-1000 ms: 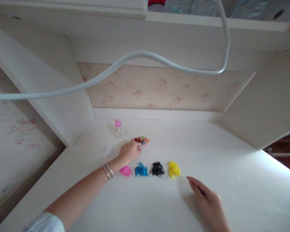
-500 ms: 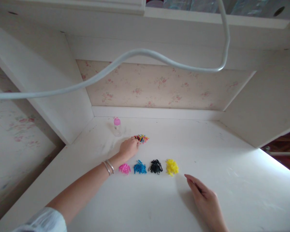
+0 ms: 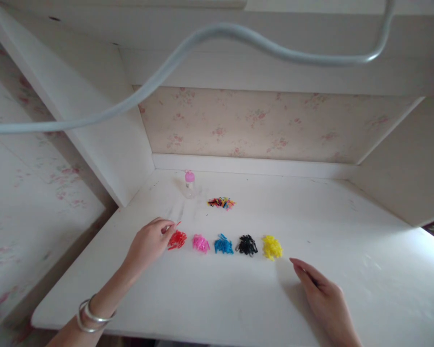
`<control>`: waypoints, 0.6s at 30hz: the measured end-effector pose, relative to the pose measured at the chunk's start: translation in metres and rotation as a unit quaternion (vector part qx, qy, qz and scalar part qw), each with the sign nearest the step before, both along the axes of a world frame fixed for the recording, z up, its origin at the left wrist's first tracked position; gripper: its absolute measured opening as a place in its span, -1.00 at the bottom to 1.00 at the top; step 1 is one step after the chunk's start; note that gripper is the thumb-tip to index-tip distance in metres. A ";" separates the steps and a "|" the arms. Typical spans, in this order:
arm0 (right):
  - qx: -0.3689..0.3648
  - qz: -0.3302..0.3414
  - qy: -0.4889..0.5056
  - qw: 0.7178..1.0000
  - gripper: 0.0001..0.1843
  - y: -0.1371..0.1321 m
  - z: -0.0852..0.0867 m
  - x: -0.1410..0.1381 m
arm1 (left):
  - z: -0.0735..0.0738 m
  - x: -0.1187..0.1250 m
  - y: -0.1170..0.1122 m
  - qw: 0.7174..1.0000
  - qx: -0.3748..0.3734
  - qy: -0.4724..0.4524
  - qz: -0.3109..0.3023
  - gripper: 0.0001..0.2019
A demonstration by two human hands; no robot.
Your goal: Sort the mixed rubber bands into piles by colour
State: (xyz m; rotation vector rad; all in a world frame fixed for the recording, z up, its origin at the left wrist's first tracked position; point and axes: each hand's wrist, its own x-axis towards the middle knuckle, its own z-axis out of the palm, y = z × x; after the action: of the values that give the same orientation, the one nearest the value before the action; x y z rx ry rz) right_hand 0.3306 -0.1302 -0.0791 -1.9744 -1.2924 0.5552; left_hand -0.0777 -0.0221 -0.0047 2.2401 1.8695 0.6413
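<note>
Between the thumb and fingers of my left hand is a small red rubber band, pinched just above the red pile. To the right of that pile, in a row, lie a pink pile, a blue pile, a black pile and a yellow pile of small bands. Behind the row is a mixed-colour heap. My right hand hovers right of the yellow pile, fingers pressed together; whether anything is between them cannot be made out.
A clear bottle with a pink cap stands at the back left of the white desk. Side panels and a floral back wall enclose the desk. A white cable crosses the upper view.
My left hand has moved from the mixed heap, left and nearer to me, to the red pile with a red band. The view has shifted; my right hand keeps its pose.
</note>
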 end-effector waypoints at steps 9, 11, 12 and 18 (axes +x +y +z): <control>0.012 0.018 -0.037 0.999 -0.54 0.011 0.014 -0.006 | -0.037 -0.010 -0.026 0.999 0.005 -0.032 0.009 -0.75; 0.008 0.047 -0.070 0.996 -0.52 0.022 0.031 -0.015 | -0.037 -0.012 -0.027 0.999 0.024 -0.035 0.006 -0.74; 0.005 0.067 -0.089 0.994 -0.52 0.029 0.042 -0.021 | -0.037 -0.012 -0.029 0.999 0.034 -0.039 0.006 -0.73; -0.038 0.223 -0.203 0.953 -0.62 0.091 0.093 -0.078 | -0.045 -0.015 -0.053 0.995 0.042 -0.081 0.030 -0.72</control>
State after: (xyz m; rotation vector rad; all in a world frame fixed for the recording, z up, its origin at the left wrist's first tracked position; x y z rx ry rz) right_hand 0.2521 -0.0397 0.0135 -1.9255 -2.0287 0.4203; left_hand -0.0923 -0.0756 -0.0498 2.1153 1.8679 0.8996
